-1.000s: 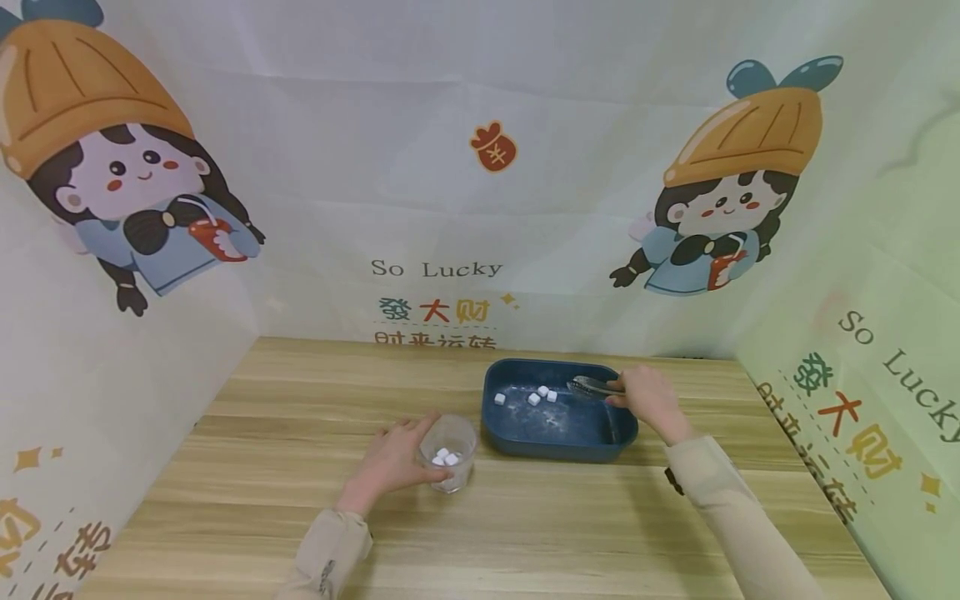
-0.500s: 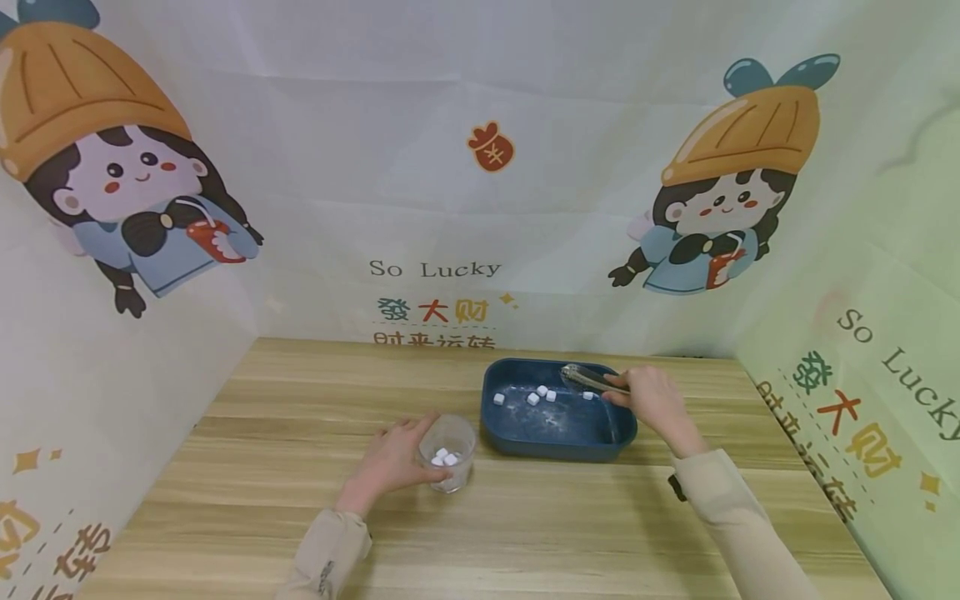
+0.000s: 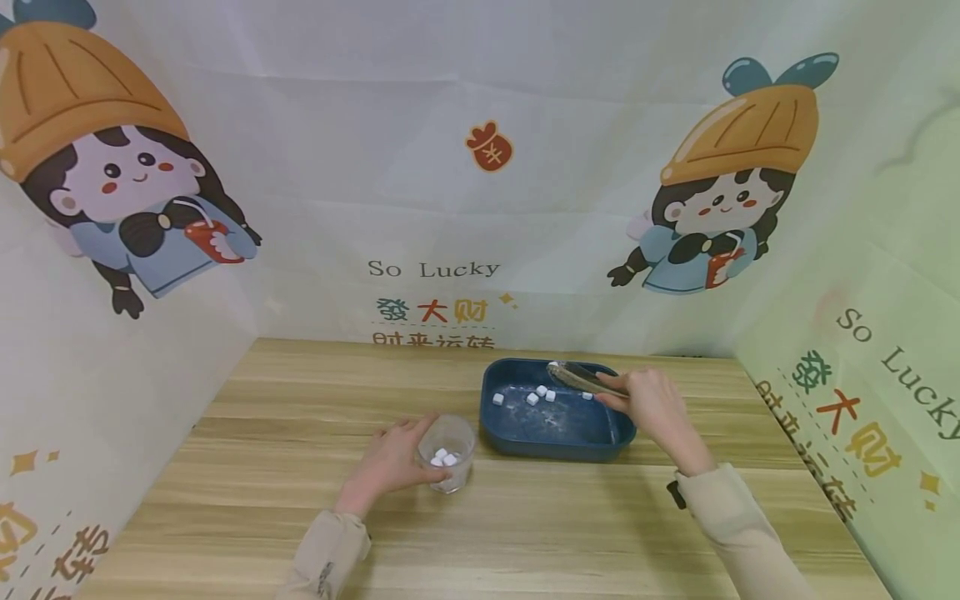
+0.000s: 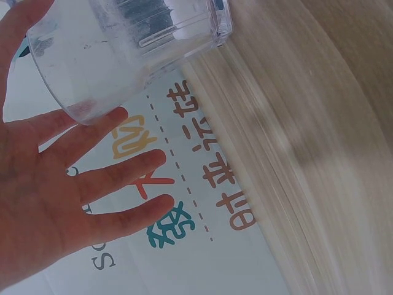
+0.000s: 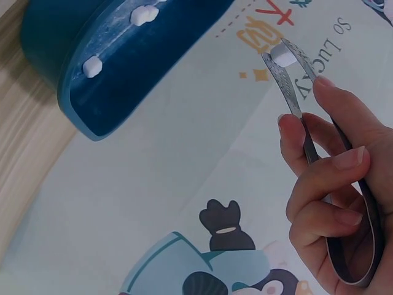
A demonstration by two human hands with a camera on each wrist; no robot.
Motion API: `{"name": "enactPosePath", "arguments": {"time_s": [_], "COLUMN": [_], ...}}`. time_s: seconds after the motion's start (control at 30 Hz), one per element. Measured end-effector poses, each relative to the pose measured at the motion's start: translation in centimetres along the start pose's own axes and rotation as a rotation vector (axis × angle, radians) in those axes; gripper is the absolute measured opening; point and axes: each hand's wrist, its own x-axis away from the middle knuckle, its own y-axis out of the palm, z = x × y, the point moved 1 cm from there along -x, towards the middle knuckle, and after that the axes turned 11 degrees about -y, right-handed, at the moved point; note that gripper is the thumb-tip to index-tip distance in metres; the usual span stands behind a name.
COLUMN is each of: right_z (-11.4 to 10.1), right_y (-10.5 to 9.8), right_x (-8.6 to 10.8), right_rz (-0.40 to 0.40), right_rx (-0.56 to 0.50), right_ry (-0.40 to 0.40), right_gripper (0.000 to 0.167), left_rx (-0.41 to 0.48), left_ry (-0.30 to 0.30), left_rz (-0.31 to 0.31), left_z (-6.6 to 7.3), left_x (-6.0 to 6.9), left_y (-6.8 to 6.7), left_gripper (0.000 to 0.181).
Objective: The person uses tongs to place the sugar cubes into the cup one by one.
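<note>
A clear cup (image 3: 463, 440) stands on the table with several white cubes (image 3: 445, 457) inside. My left hand (image 3: 393, 460) holds it between thumb and forefinger, while the other fingers (image 4: 126, 222) spread out beside it in the left wrist view. To the right is a dark blue tray (image 3: 555, 451) with several white cubes (image 3: 533, 398) lying in it. Over the tray's back right part, my right hand (image 3: 660, 408) grips metal tongs (image 3: 576, 378). A white cube (image 5: 283, 56) is pinched between the tongs' tips, raised above the tray in the right wrist view.
The wooden table (image 3: 480, 542) runs to a printed cloth backdrop (image 3: 360, 167) behind and on both sides. The tray's raised wall (image 5: 98, 123) surrounds its cubes. A narrow strip of table separates cup and tray.
The tongs have risen and swung left to the tray's back edge, a cube now in their tips. Another cube has come into view below them. My left hand and the cup stay put.
</note>
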Motion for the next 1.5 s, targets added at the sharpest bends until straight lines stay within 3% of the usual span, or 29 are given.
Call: {"name": "enactPosePath", "arguments": {"time_s": [0.67, 1.2, 1.5], "right_z": [-1.6, -3.9, -5.5], "right_y": [-0.8, -1.1, -0.7], "right_x": [0.4, -0.1, -0.4], "right_rz": [0.065, 0.026, 0.043], "right_rx": [-0.038, -0.12, -0.194], "right_ry": [-0.037, -0.103, -0.149], "right_gripper": [0.033, 0.037, 0.035], "left_rx": [0.013, -0.006, -0.009], "left_ry": [-0.001, 0.0, 0.007], "left_rz": [0.0, -0.009, 0.002], "left_z": [0.1, 0.1, 0.1], "left_x": [0.2, 0.0, 0.0], "left_y": [-0.1, -0.1, -0.1], "left_gripper": [0.087, 0.086, 0.086]}}
